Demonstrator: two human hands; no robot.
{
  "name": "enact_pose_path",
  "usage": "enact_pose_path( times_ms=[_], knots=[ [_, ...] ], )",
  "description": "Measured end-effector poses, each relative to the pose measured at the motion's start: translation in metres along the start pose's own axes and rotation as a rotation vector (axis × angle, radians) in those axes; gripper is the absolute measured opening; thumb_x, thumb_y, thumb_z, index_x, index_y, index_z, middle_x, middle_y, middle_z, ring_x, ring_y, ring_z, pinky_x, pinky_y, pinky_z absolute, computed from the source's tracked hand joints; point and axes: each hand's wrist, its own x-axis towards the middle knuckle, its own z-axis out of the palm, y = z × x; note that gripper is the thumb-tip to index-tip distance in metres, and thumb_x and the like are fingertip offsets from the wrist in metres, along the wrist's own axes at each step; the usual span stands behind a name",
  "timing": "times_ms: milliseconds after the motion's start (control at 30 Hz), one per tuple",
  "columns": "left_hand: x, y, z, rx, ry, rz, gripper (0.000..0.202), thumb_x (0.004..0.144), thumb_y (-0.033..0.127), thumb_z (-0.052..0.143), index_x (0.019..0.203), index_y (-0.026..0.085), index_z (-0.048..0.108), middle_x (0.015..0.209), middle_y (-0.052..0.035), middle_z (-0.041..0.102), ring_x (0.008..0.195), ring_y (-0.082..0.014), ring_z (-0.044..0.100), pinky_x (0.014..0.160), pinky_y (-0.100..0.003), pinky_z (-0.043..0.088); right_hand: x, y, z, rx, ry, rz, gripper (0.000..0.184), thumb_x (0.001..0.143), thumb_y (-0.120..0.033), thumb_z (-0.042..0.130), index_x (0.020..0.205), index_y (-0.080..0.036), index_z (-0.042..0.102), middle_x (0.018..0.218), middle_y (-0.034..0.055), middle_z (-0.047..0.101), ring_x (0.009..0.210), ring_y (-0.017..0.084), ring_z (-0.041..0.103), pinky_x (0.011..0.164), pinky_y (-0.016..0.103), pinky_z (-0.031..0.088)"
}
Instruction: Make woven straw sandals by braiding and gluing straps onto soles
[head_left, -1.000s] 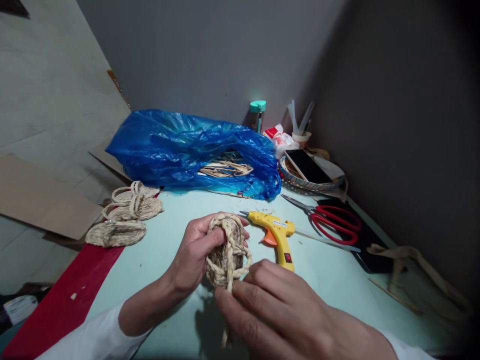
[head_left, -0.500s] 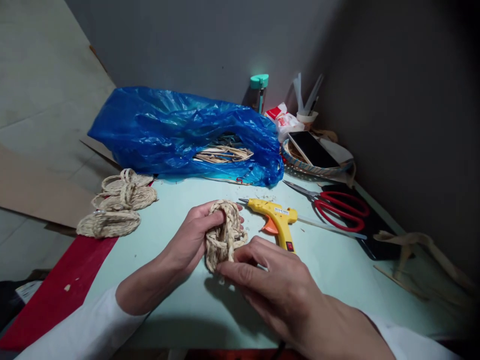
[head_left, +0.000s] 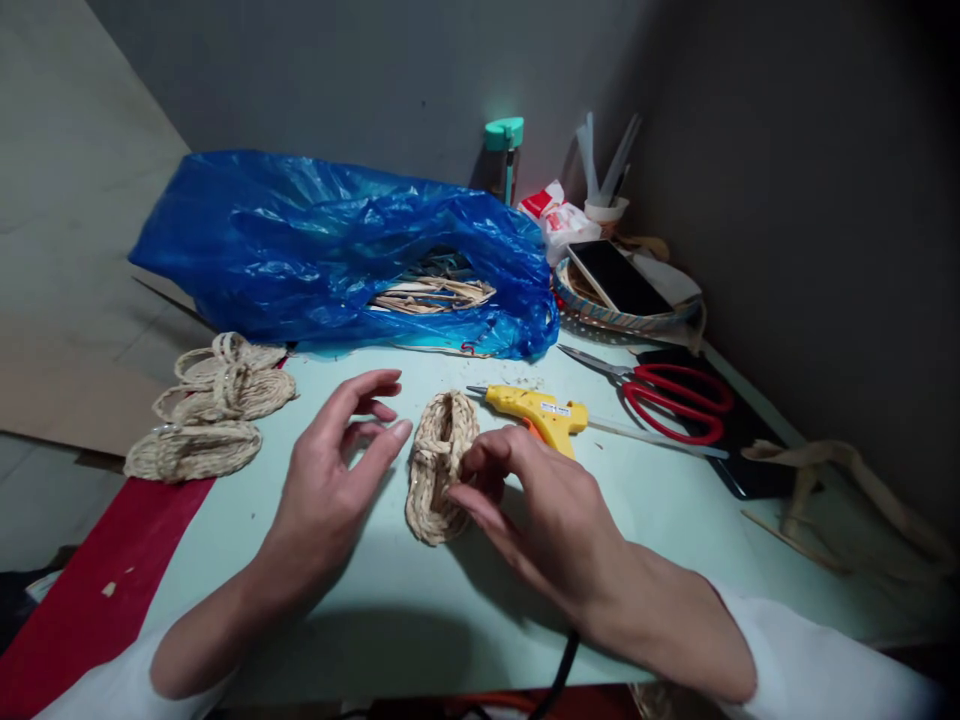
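A small woven straw sandal (head_left: 436,468) lies flat on the pale green table (head_left: 660,540) in front of me. My right hand (head_left: 537,512) pinches its right edge with fingertips closed on the weave. My left hand (head_left: 330,480) hovers just left of the sandal with fingers spread and nothing in them. A yellow glue gun (head_left: 536,413) lies right behind the sandal, partly behind my right hand.
Three more straw sandals (head_left: 206,412) sit at the left by a red strip (head_left: 90,590). A blue plastic bag (head_left: 330,255) with straw strips lies behind. Red-handled scissors (head_left: 660,400), a phone on a woven tray (head_left: 626,300), a bottle (head_left: 501,155) and loose straw (head_left: 840,490) stand to the right.
The sandal has gone from being held upright in both hands to lying flat on the table. My left hand let go and opened. My right hand stays on its edge.
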Motion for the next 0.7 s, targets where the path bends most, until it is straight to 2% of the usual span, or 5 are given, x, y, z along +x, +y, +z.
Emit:
enact_pose_path(
  times_ms=[100,200,300,433,700],
  knots=[
    [-0.0006,0.0013,-0.0045,0.228,-0.004,0.207,0.015,0.094,0.026,0.06,0.104,0.021,0.069,0.104,-0.0031,0.068,0.09,-0.0165,0.059,0.082,-0.029,0.044,0.0022,0.0019,0.0018,-0.024,-0.011,-0.002,0.02,0.09,-0.012,0.064,0.095,-0.022,0.046,0.081,-0.0029,0.057,0.07,0.01,0.056,0.066,0.02,0.044],
    [0.0002,0.0026,-0.0035,0.219,-0.108,0.292,0.019,0.093,0.022,0.059,0.11,0.019,0.068,0.097,-0.0024,0.07,0.089,-0.0156,0.061,0.08,-0.027,0.046,0.0033,0.0034,0.0031,-0.056,-0.014,-0.01,0.02,0.091,-0.013,0.064,0.096,-0.021,0.046,0.082,-0.0026,0.057,0.071,0.011,0.055,0.066,0.021,0.043],
    [0.0005,0.0023,-0.0019,0.209,-0.195,0.313,0.03,0.091,0.02,0.063,0.121,0.017,0.065,0.097,-0.0015,0.07,0.082,-0.0142,0.06,0.079,-0.026,0.047,0.005,0.0034,0.0013,-0.052,-0.039,-0.002,0.019,0.091,-0.014,0.064,0.095,-0.021,0.046,0.082,-0.0024,0.058,0.071,0.011,0.056,0.064,0.021,0.042],
    [-0.0004,0.0008,-0.0022,0.181,-0.195,0.296,0.038,0.088,0.023,0.069,0.125,0.022,0.065,0.097,0.0001,0.07,0.079,-0.0139,0.059,0.081,-0.026,0.048,0.0091,0.0005,-0.005,0.015,-0.082,0.059,0.017,0.093,-0.017,0.063,0.095,-0.022,0.047,0.08,-0.0029,0.059,0.067,0.01,0.056,0.061,0.02,0.043],
    [-0.0017,0.0004,0.0026,0.126,-0.199,0.299,0.033,0.084,0.017,0.073,0.115,0.025,0.072,0.092,0.0006,0.069,0.078,-0.0127,0.062,0.078,-0.022,0.05,0.0074,0.0039,0.002,-0.103,-0.056,-0.046,0.01,0.095,-0.019,0.061,0.094,-0.019,0.051,0.079,0.0007,0.06,0.069,0.013,0.054,0.063,0.024,0.042]
  ],
)
